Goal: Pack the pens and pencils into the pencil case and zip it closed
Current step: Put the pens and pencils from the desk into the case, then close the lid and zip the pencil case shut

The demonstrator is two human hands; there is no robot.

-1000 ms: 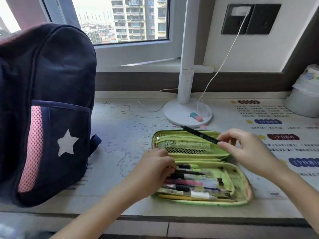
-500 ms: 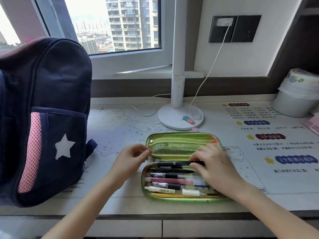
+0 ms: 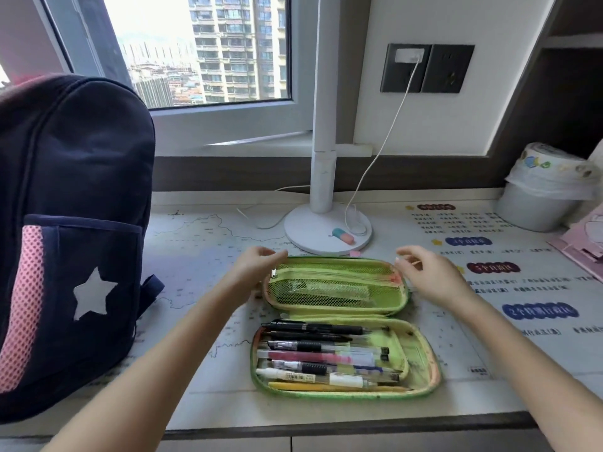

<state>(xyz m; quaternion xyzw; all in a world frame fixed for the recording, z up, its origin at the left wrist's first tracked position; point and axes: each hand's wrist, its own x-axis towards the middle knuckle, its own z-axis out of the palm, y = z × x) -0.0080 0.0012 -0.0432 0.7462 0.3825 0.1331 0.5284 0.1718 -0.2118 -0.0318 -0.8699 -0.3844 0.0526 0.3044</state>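
Case (image 3: 421,360) lies open flat on desk (image 3: 202,324), just in front of lamp (image 3: 326,236); pens (image 3: 326,357) sit in a row in near half, nothing loose seen on desk, so packing looks done and step in hand is prob. folding the lid (image 3: 336,288) shut. Left hand (image 3: 257,265) is at lid's far-left corner, fingers (image 3: 277,256) curled and near pinched right by the rim, w/ zip pull just below; can't tell if they've actually got hold. Right hand (image 3: 430,275) is at far-right corner, fingers (image 3: 406,257) loosely curled, part open, holding nothing, just beside the rim and maybe not touching. To do it well: grip both corners evenly, swing lid toward the person over the pens, check no tips poke past the edge or snag mesh, line up rims before running zip round. Bag (image 3: 71,223) stands well clear at left.
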